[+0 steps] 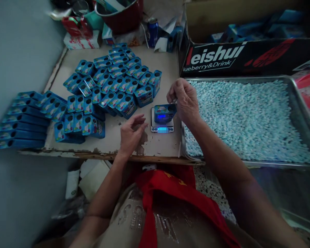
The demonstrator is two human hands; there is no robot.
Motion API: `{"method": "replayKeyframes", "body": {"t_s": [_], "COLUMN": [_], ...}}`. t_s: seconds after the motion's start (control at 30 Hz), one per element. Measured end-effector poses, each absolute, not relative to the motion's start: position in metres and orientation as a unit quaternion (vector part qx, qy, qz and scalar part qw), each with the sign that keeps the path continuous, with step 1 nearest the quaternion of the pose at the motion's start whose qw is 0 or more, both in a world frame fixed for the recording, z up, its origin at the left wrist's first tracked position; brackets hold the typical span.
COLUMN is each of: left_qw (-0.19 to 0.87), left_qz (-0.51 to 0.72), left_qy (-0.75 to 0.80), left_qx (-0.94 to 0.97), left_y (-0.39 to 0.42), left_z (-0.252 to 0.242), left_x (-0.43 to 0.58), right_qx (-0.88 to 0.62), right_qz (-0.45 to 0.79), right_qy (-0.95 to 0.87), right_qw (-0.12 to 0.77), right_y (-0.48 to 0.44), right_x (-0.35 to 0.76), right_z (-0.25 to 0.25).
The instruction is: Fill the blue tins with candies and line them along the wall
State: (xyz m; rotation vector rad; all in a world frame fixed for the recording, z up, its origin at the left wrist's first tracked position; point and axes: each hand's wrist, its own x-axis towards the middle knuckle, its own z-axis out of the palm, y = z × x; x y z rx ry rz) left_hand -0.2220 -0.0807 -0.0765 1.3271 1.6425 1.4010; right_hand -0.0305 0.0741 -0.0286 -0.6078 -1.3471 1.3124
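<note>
A small digital scale [155, 128] with a lit display stands on the worktable, and one blue candy box [163, 111] rests on its plate. My right hand [184, 100] is over the right end of that box, its fingers curled and pinched together. Something small and pale shows under those fingers, too small to name. Left of the scale, my left hand [131, 134] hovers near the tabletop with fingers loosely spread and nothing in them. To the right, a metal tray [184, 137] holds a layer of small pale-blue and white candies [243, 117].
Rows of blue boxes [117, 84] cover the table's left half, and some overhang its left edge [23, 120]. Behind the tray stands a black carton [248, 57] with more blue packages. A blue can [152, 32] and a dark red pot [121, 19] are at the back.
</note>
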Motion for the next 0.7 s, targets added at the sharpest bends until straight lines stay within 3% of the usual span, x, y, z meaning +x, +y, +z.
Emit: {"method": "replayKeyframes", "body": {"t_s": [0.23,0.47,0.7], "left_qw": [0.295,0.237,0.176], "left_qz": [0.528,0.512,0.354], "left_qy": [0.625,0.634,0.613], "left_qx": [0.494,0.529,0.685], "left_y": [-0.082,-0.079,-0.106], "left_z": [-0.076,-0.072,-0.083], "left_x": [-0.226,-0.23,-0.202], "right_qx": [-0.273,-0.38,-0.421], "right_qz": [0.592,0.642,0.615], "right_qy": [-0.514,-0.174,-0.233], "right_qw": [0.557,0.643,0.625], "right_y": [0.073,0.134,0.18], "right_x": [-0.035,0.024,0.074], "right_z": [-0.021,-0.024,-0.056]}}
